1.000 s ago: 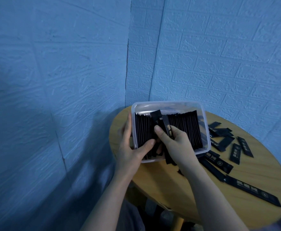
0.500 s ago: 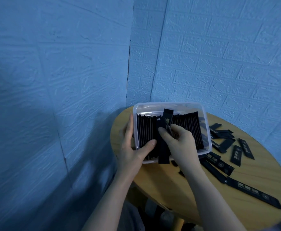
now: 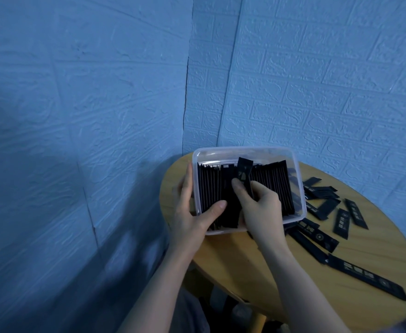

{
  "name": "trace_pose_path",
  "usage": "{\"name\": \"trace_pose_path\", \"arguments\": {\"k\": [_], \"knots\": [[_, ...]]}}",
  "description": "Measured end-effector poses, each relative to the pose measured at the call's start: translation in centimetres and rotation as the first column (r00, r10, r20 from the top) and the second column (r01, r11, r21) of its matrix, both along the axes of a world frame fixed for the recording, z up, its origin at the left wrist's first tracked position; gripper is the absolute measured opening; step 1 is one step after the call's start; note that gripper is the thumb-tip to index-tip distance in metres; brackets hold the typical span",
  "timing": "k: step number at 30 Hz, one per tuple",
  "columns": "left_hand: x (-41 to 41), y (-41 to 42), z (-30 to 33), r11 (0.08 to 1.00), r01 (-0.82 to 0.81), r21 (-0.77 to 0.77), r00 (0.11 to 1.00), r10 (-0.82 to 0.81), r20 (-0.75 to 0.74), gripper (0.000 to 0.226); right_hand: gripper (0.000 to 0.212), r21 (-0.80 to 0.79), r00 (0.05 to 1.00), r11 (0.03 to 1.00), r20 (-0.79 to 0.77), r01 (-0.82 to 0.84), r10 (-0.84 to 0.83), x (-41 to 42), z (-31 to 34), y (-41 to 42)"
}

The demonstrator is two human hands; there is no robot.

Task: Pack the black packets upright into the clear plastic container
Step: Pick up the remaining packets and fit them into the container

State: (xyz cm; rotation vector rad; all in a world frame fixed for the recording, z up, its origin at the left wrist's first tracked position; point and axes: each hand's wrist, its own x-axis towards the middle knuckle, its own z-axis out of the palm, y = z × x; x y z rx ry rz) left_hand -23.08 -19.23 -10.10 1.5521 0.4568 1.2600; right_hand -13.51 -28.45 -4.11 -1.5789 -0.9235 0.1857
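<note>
The clear plastic container (image 3: 245, 151) stands on the round wooden table (image 3: 250, 260), filled with a row of black packets on edge (image 3: 269, 181). My left hand (image 3: 192, 212) grips the container's left wall, fingers outside and thumb inside against the packets. My right hand (image 3: 259, 207) pinches one black packet (image 3: 244, 173) that sticks up above the row near the middle. Several loose black packets (image 3: 341, 219) lie flat on the table to the right.
Blue brick-textured walls meet in a corner right behind the table. A long black packet (image 3: 368, 277) lies near the table's front right edge. The table's left edge runs just beside the container.
My right hand has pushed the held packet further down into the row, so less of it sticks out. My left hand has kept its grip on the container.
</note>
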Motion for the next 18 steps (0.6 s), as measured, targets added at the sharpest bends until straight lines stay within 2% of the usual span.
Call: {"name": "trace_pose_path", "arguments": {"k": [6, 15, 18], "knots": [[0.03, -0.07, 0.12, 0.999, -0.032, 0.025, 0.999, 0.032, -0.01, 0.095, 0.031, -0.081, 0.99, 0.989, 0.049, -0.125, 0.129, 0.44, -0.61, -0.49], [0.1, -0.18, 0.07, 0.999, -0.042, 0.01, 0.999, 0.043, -0.027, 0.095, 0.037, -0.11, 0.991, 0.985, 0.014, -0.13, 0.132, 0.32, -0.48, -0.71], [0.08, -0.17, 0.16, 1.0, -0.029, -0.009, 0.999, 0.029, -0.02, 0.094, 0.03, -0.134, 0.992, 0.983, 0.022, -0.122, 0.126, 0.45, -0.5, -0.8]]}}
